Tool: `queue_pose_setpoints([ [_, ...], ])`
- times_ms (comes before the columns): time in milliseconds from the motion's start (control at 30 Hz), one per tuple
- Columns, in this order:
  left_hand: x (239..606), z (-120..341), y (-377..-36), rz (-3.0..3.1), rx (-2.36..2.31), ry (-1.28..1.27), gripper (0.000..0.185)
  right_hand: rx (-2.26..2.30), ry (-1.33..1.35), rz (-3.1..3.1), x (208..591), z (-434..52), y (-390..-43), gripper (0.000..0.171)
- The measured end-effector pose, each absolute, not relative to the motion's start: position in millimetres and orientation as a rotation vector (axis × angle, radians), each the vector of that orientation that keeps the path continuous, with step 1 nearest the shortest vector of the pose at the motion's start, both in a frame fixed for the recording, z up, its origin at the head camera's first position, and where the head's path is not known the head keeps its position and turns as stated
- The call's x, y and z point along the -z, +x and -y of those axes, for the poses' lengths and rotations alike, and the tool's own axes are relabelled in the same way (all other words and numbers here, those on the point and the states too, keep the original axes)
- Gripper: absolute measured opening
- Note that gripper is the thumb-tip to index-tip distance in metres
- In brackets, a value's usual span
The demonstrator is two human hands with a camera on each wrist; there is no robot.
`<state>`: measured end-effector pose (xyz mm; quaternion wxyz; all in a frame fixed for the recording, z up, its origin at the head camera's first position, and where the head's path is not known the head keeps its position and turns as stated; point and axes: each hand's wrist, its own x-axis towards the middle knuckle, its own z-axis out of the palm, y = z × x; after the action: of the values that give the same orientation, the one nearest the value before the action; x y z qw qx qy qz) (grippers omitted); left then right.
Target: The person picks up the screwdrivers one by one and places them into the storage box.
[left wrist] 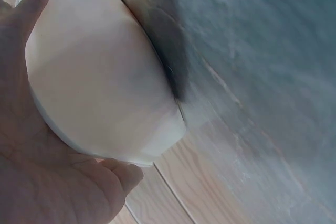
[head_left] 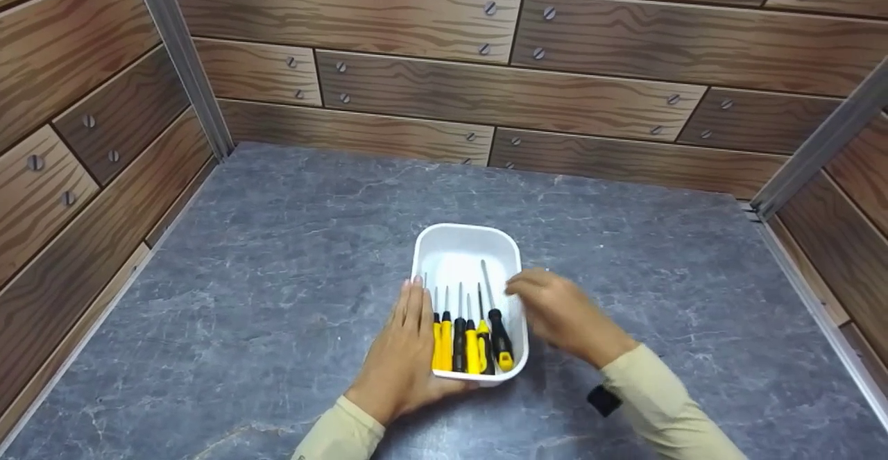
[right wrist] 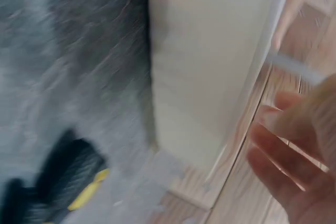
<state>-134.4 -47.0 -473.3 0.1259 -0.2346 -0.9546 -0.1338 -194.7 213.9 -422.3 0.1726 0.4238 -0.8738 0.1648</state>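
Note:
A white plastic tray (head_left: 458, 234) stands on the grey table. Several screwdrivers (head_left: 459, 345) with black or yellow handles lie side by side in its near half. The left hand (head_left: 406, 349) holds the tray, fingers along its left side and thumb at the near end. In the left wrist view the tray's pale underside (left wrist: 100, 72) sits between the thumb and a finger. Over the right rim hovers the right hand (head_left: 558, 311), close to a black screwdriver (head_left: 498, 335). Its fingers (right wrist: 278, 177) hang loosely curled. A blurred grey shaft (right wrist: 296, 67) shows beside the right hand; whether they touch I cannot tell.
Wood-patterned walls (head_left: 416, 92) with metal corner posts (head_left: 177, 50) enclose the grey marbled table (head_left: 298, 238). In the right wrist view a blurred black and yellow object (right wrist: 73, 182) shows at the lower left; its kind is unclear.

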Motion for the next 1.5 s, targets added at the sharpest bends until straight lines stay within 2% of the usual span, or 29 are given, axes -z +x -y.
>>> queue_pose_setpoints([
  [133, 475, 46, -133, 2.765, 0.43, -0.648, 0.132, -0.596, 1.084, 2.479, 431, -245, -201, 0.026],
  [367, 475, 47, -132, 2.79, 0.437, -0.617, 0.132, -0.704, 0.804, 2.868, 449, -289, -199, 0.013],
  [600, 474, 47, -132, 2.776, 0.401, -0.622, 0.132, -0.702, 0.786, 2.966, 464, -306, -196, 0.012],
  [967, 471, 45, -135, 2.792, 0.395, -0.633, 0.132, -0.563, 0.696, 3.037, 455, -296, -197, 0.007],
  [1233, 471, 43, -134, 2.803, 0.381, -0.651, 0.131, -0.559, 0.693, 2.715, 429, -283, -201, 0.012],
  [1367, 472, 43, -133, 2.783, 0.364, -0.654, 0.131, -0.617, 0.766, 2.484, 421, -269, -204, 0.019],
  [1500, 473, 43, -134, 2.755, 0.359, -0.654, 0.131, -0.675, 0.954, 2.287, 419, -249, -207, 0.029],
])
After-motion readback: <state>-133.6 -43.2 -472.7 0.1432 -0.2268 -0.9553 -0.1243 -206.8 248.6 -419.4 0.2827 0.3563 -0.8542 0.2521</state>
